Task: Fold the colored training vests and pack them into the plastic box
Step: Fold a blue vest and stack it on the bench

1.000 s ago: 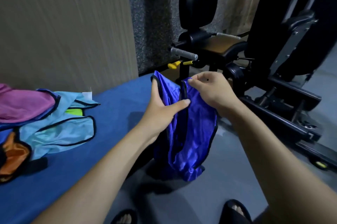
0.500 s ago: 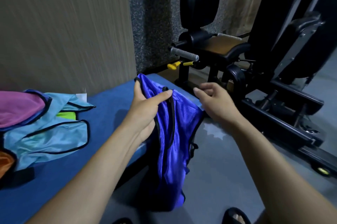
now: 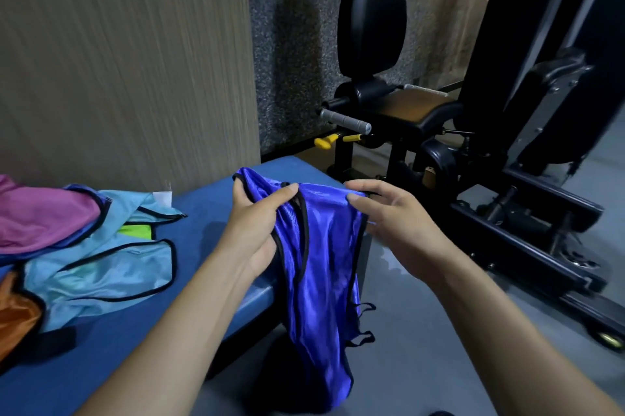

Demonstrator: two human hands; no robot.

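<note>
A shiny royal-blue vest with black trim hangs over the right end of the blue padded bench. My left hand grips its upper left edge, thumb on top and fingers underneath. My right hand pinches the upper right corner with the thumb, the other fingers loosely spread. Most of the vest droops below the bench edge toward the floor. The plastic box is not in view.
A pile of vests lies at the bench's left: light blue, magenta, orange and a neon green bit. A black gym machine stands to the right on grey floor. A wooden wall panel rises behind the bench.
My right hand let go of the vest top, moved right, and now pinches the right corner. The vest has been spread wider and lowered toward the bench edge.
</note>
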